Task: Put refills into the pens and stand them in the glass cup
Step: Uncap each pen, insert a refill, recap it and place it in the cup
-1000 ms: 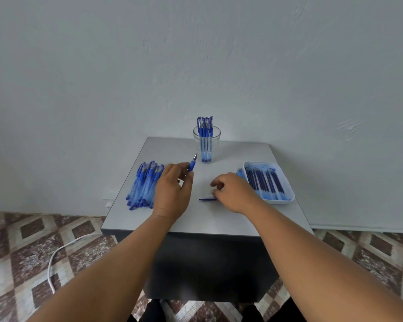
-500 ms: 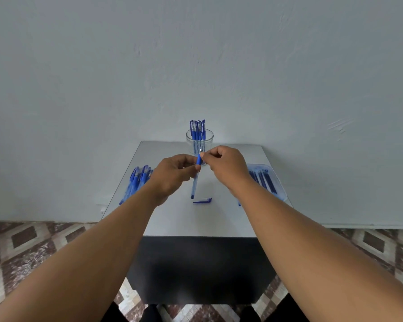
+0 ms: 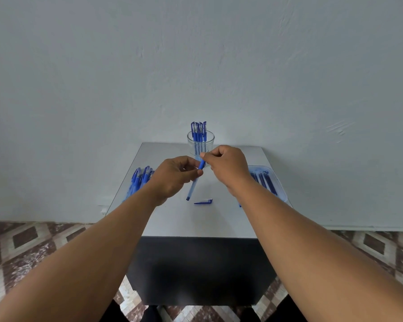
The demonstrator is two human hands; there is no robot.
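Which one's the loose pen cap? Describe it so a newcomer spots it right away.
Start at the grey table against the wall, with the glass cup at its far edge. Come toward the near edge, past the pen held in both hands. The pen cap lies flat and alone just right of that pen's lower end: short, blue, unlike the long pens piled left.

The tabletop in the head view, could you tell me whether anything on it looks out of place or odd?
Only one item: a loose pen cap lies on its side on the bare table, apart from the pen pile and the refill tray. It probably belongs to the pen that both hands hold.
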